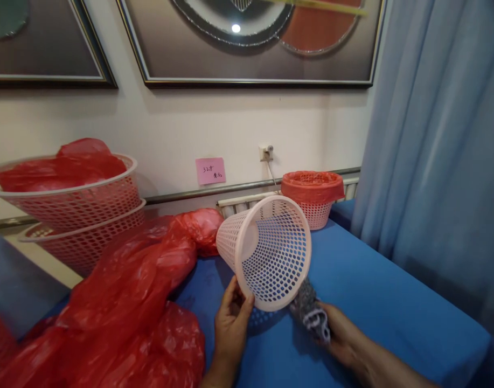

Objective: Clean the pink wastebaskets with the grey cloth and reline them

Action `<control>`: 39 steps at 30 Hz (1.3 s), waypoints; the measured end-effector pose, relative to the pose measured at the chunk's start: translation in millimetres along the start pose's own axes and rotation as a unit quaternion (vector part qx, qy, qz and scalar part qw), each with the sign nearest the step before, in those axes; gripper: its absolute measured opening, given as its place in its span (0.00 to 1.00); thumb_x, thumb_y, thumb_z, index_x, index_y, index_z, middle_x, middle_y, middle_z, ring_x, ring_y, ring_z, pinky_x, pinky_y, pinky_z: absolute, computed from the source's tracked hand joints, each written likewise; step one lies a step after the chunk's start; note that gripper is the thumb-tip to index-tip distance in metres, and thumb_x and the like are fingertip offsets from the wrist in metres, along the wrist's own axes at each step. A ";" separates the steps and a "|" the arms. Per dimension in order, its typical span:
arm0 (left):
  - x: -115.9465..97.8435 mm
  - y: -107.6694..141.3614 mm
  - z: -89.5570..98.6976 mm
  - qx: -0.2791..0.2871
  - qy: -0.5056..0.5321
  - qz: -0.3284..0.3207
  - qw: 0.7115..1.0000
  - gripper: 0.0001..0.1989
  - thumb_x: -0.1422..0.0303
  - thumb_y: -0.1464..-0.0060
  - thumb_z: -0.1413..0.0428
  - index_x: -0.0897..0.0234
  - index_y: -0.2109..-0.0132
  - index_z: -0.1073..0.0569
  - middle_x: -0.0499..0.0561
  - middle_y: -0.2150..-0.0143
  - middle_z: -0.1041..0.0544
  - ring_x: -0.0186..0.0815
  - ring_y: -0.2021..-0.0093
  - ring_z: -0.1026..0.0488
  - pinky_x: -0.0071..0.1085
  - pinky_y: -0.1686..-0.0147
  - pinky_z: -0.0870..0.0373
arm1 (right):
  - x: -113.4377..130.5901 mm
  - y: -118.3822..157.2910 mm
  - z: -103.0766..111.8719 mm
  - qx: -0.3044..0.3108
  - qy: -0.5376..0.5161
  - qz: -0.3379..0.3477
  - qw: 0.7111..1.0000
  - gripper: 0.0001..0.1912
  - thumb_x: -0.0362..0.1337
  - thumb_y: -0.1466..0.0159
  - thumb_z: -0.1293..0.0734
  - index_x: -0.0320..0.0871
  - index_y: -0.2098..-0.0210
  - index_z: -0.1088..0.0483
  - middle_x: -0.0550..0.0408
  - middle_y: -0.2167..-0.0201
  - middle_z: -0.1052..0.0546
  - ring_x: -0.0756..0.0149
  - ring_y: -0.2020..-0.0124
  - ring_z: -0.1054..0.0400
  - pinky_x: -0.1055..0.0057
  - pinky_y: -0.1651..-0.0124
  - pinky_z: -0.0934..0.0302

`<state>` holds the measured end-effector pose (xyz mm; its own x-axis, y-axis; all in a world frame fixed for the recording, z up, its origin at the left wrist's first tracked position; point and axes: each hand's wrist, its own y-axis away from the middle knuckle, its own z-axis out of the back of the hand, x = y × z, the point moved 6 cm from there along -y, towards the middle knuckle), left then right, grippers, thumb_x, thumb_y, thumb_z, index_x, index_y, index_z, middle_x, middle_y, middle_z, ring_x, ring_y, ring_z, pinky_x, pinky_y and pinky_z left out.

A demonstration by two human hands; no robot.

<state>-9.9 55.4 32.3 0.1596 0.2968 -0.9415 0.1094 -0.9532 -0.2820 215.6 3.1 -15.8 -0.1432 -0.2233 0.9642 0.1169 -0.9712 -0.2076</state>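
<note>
Bench [376, 291], blue-covered: red plastic bags [129, 291] heaped along left; pink basket [316, 213], red-lined, upright at far side.

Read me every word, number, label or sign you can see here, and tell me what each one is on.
"32", handwritten on the pink note on the wall; a mark follows that I can't read surely.
A smaller line below it on the same note: too blurred to read.
I can make out no text on the held basket or the grey cloth.

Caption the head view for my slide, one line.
Left hand steadies a tilted pink mesh basket while the right hand holds a gray cloth against it.
</note>
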 end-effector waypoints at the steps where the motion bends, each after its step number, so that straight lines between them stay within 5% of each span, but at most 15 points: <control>1: -0.1 0.5 -0.2 0.002 0.003 0.003 1.000 0.36 0.48 0.56 0.29 0.59 0.42 0.21 0.57 0.45 0.17 0.47 0.46 0.20 0.40 0.46 0.23 | 0.0 10.9 -12.0 0.037 -0.075 -0.045 0.995 0.24 0.47 0.30 0.47 0.57 0.61 0.19 0.49 0.76 0.19 0.53 0.71 0.19 0.57 0.66 0.25; 4: 1.5 4.4 -2.8 0.035 0.005 0.027 0.999 0.35 0.49 0.56 0.28 0.60 0.43 0.20 0.56 0.51 0.16 0.45 0.50 0.20 0.37 0.48 0.23 | 18.0 35.0 -31.1 0.087 -0.241 -0.151 0.955 0.13 0.43 0.41 0.36 0.60 0.65 0.18 0.54 0.79 0.20 0.54 0.72 0.20 0.60 0.67 0.27; 7: 1.6 11.7 -8.6 0.087 0.015 0.054 0.995 0.33 0.51 0.49 0.31 0.60 0.40 0.22 0.53 0.56 0.17 0.40 0.56 0.21 0.32 0.52 0.24 | 60.9 28.8 -6.7 0.000 -0.211 -0.137 0.968 0.20 0.38 0.44 0.34 0.59 0.54 0.19 0.58 0.71 0.17 0.59 0.73 0.21 0.63 0.67 0.27; 9: 0.4 15.9 -11.7 0.099 0.040 0.070 0.992 0.32 0.50 0.44 0.35 0.59 0.38 0.23 0.53 0.57 0.17 0.39 0.59 0.21 0.31 0.56 0.24 | 103.9 10.6 24.0 -0.098 -0.090 -0.016 0.991 0.23 0.39 0.41 0.33 0.54 0.46 0.22 0.54 0.62 0.17 0.58 0.65 0.21 0.61 0.60 0.25; 11: -0.6 18.1 -14.6 0.106 0.076 0.084 0.988 0.32 0.47 0.42 0.38 0.59 0.37 0.24 0.53 0.58 0.18 0.39 0.61 0.22 0.33 0.58 0.24 | 148.3 -6.6 43.5 -0.176 0.051 0.156 0.971 0.23 0.35 0.40 0.32 0.53 0.45 0.23 0.50 0.51 0.20 0.54 0.51 0.23 0.55 0.47 0.28; 14: -0.2 16.7 -16.5 0.120 0.127 0.089 0.981 0.33 0.43 0.41 0.41 0.60 0.39 0.22 0.53 0.62 0.18 0.41 0.62 0.22 0.36 0.60 0.24 | 174.4 -25.2 26.6 -0.133 0.219 0.308 0.916 0.28 0.29 0.40 0.35 0.51 0.41 0.25 0.45 0.39 0.28 0.51 0.39 0.31 0.52 0.39 0.34; 17: 4.1 11.7 -10.5 0.102 0.142 0.093 0.980 0.31 0.42 0.42 0.41 0.61 0.44 0.19 0.55 0.59 0.17 0.43 0.59 0.21 0.38 0.55 0.25 | 145.7 -23.6 -17.8 0.011 0.321 0.323 0.890 0.29 0.27 0.40 0.34 0.50 0.41 0.27 0.44 0.41 0.29 0.53 0.44 0.29 0.57 0.44 0.31; 20: 8.3 9.0 -8.7 0.112 0.137 0.104 0.979 0.33 0.44 0.42 0.40 0.60 0.39 0.23 0.56 0.56 0.17 0.42 0.58 0.21 0.37 0.54 0.25 | 85.1 -2.0 -48.9 0.123 0.421 0.252 0.863 0.21 0.29 0.38 0.32 0.51 0.47 0.23 0.50 0.52 0.24 0.57 0.55 0.28 0.65 0.54 0.31; 22: 9.7 8.2 -9.9 0.121 0.133 0.104 0.978 0.34 0.47 0.43 0.38 0.60 0.35 0.26 0.54 0.55 0.17 0.40 0.59 0.21 0.34 0.56 0.25 | 48.1 11.8 -50.1 0.139 0.469 0.203 0.848 0.15 0.29 0.36 0.33 0.50 0.52 0.21 0.51 0.57 0.22 0.57 0.57 0.28 0.67 0.55 0.34; 25: 10.8 5.1 -10.1 0.109 0.100 0.079 0.986 0.37 0.55 0.51 0.29 0.60 0.36 0.26 0.53 0.56 0.17 0.38 0.58 0.21 0.31 0.56 0.26 | 16.0 18.4 -31.4 0.119 0.496 0.158 0.845 0.17 0.28 0.34 0.35 0.49 0.51 0.21 0.48 0.46 0.22 0.55 0.51 0.28 0.65 0.49 0.35; 30: 14.4 -2.7 -5.8 0.077 0.062 0.052 0.994 0.41 0.57 0.57 0.26 0.62 0.37 0.26 0.54 0.56 0.16 0.41 0.57 0.20 0.34 0.53 0.23 | -7.9 -4.3 27.5 0.041 0.477 0.083 0.874 0.22 0.27 0.35 0.37 0.51 0.48 0.21 0.50 0.38 0.26 0.54 0.44 0.28 0.61 0.42 0.35; 36: 13.1 -7.6 0.5 0.030 0.026 0.040 0.998 0.41 0.54 0.57 0.27 0.61 0.37 0.25 0.55 0.54 0.15 0.44 0.53 0.18 0.38 0.50 0.22 | -45.7 -30.6 116.6 -0.214 0.330 -0.014 0.919 0.30 0.26 0.45 0.37 0.48 0.45 0.22 0.49 0.34 0.31 0.54 0.38 0.31 0.58 0.35 0.38; 39: 4.8 -9.2 4.8 -0.020 0.033 0.023 0.999 0.36 0.54 0.55 0.28 0.60 0.40 0.23 0.56 0.46 0.17 0.44 0.46 0.21 0.38 0.44 0.25 | -66.4 -28.0 150.3 -0.341 0.222 -0.076 0.910 0.29 0.32 0.47 0.37 0.44 0.46 0.23 0.44 0.40 0.27 0.50 0.40 0.30 0.54 0.35 0.38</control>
<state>-14.8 65.4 29.5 0.2300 0.2570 -0.9386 0.1386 -0.9633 -0.2298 369.6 57.5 -49.1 -0.5080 0.0540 0.8596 -0.5531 -0.7855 -0.2776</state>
